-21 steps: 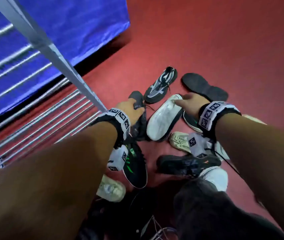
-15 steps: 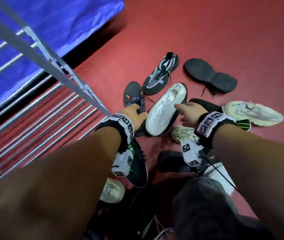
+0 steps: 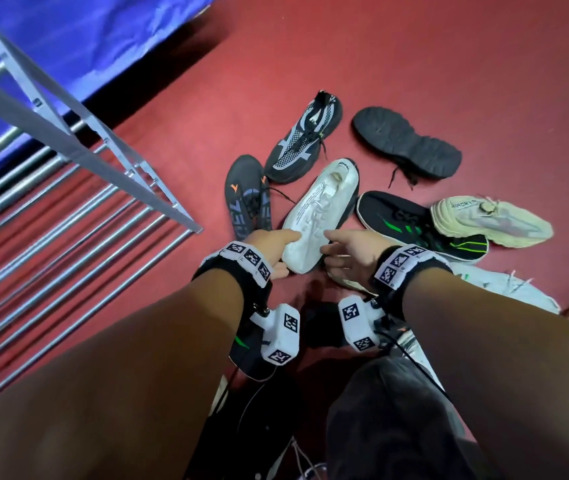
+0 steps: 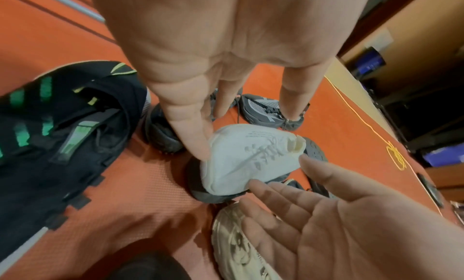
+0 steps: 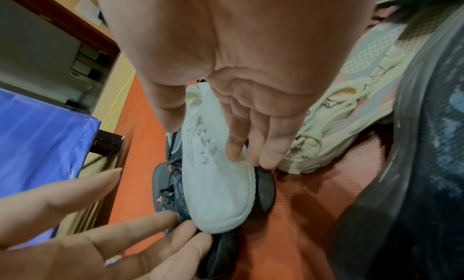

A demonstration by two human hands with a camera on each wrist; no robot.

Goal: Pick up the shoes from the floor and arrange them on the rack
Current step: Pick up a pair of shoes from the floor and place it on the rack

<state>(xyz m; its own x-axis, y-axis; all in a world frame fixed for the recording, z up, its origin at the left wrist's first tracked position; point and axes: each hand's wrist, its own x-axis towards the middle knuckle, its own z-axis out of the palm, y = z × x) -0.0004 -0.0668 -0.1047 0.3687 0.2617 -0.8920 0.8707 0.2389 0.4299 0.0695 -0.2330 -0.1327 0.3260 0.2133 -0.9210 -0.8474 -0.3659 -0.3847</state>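
A white knit shoe [image 3: 321, 209] lies on the red floor, toe toward me, partly over a dark sole. My left hand [image 3: 286, 240] touches the left of its toe; the thumb [image 4: 198, 145] presses the fabric and the fingers stay straight. My right hand [image 3: 331, 244] reaches the toe's right side, straight fingertips [image 5: 236, 151] resting on the upper. Neither hand is curled round the shoe. The metal rack [image 3: 78, 216] with its horizontal bars stands to the left.
Around the white shoe lie a dark grey shoe with an orange logo [image 3: 246, 195], a black patterned shoe [image 3: 305, 140], an upturned black sole [image 3: 406, 145], a green-striped black shoe [image 3: 414, 223] and a cream shoe [image 3: 490, 220]. A blue cover [image 3: 85, 39] hangs behind the rack.
My left hand has left the dark grey shoe and come to the white shoe's toe. My right hand has slid down the white shoe toward the toe.
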